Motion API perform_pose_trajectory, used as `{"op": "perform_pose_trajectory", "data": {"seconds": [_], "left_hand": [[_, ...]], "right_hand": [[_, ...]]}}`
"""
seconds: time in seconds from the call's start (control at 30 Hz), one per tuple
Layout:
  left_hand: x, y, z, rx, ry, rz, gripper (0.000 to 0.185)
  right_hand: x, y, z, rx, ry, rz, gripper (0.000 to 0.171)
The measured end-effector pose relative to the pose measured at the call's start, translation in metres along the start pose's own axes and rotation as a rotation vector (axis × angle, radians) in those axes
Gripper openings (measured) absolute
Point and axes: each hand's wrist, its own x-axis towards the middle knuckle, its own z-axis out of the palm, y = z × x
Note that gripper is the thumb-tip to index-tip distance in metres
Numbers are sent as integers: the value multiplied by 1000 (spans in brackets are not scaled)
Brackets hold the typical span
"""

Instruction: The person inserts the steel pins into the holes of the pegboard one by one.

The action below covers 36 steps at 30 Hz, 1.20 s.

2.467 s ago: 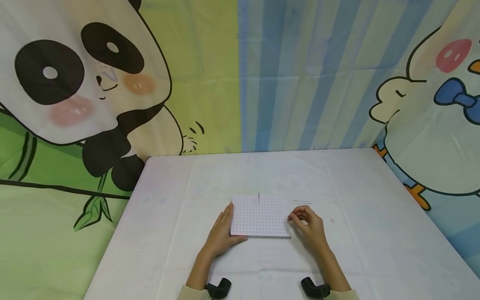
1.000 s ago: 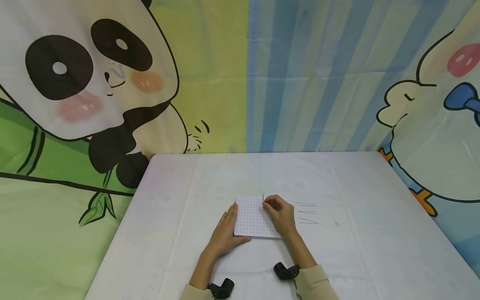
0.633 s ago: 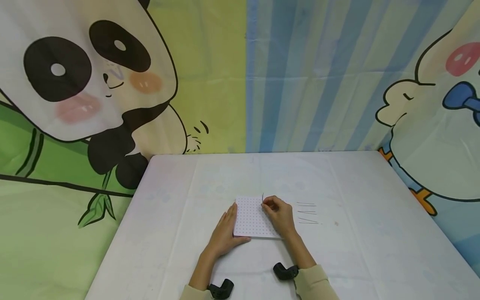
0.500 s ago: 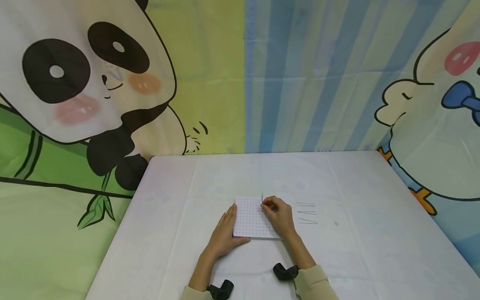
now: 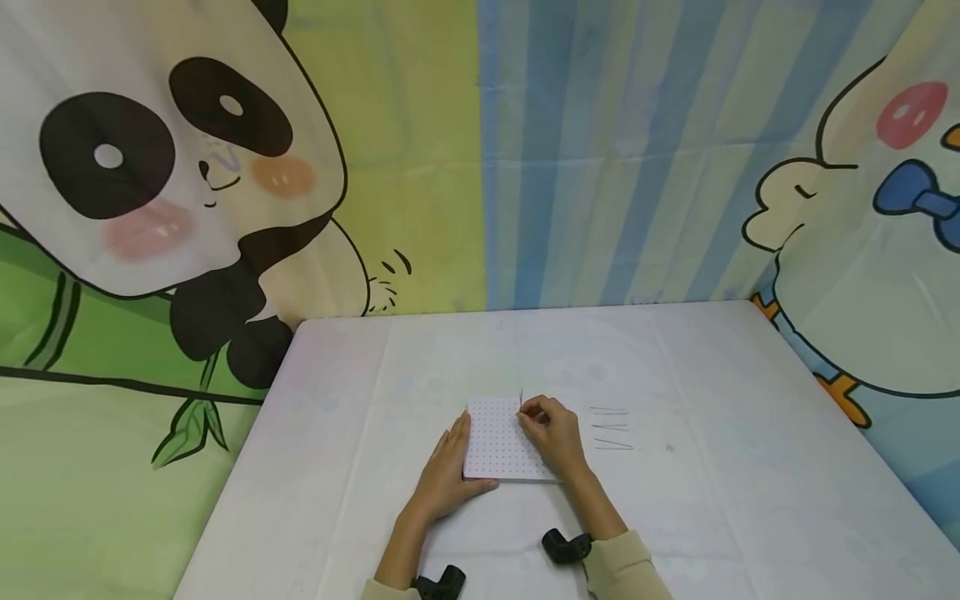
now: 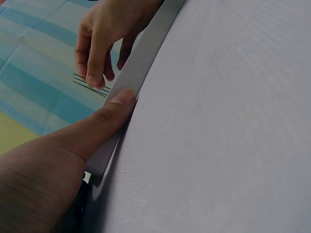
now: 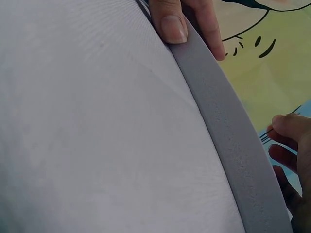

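A white board with rows of small holes (image 5: 495,446) lies on the table in the head view. My left hand (image 5: 448,468) braces its near left corner, straight fingers along the left side and thumb against the front edge. In the left wrist view that thumb (image 6: 104,119) presses the board's side wall (image 6: 141,58). My right hand (image 5: 553,427) is over the board's far half, thumb and index finger pinching a thin dark stick. Thin dark sticks (image 5: 521,397) stand upright at these fingertips, close together. The right palm and wrist hide the board's right part.
Several loose thin sticks (image 5: 612,427) lie in short rows on the white tablecloth, right of the board. Black wrist devices (image 5: 567,546) sit on both forearms. A curtain with a printed panda (image 5: 315,267) hangs behind the table.
My right hand has moved from the board's right edge leftward to its far half, bringing a stick beside the upright one. The left hand stays at the corner. The head view shifts slightly.
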Motion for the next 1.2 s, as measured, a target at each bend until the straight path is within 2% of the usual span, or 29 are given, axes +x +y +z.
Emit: {"op": "perform_pose_trajectory", "data": {"seconds": [0.33,0.53,0.73,0.97,1.13,1.2], "left_hand": [[-4,-2,5,-25,33,16,115],[-5,-1,7,-21,30,21,114],[-6,3,5,-19,20,7,114],[-5,2,6,10,39,19,115],[-6,1,4,1,44,18,114],[-7,0,3,-11,33,13,114]], "right_hand": [[-6,1,1,-41,-4,58,14],[-9,-2,-5,-70,-48,115,16],[-15,-6,-17,-30,-90,155,21],[-23,1,-53,42,-52,116,16],[-26,10,-87,-8,-63,61,18],[-29,16,-98,-34,-54,73,17]]}}
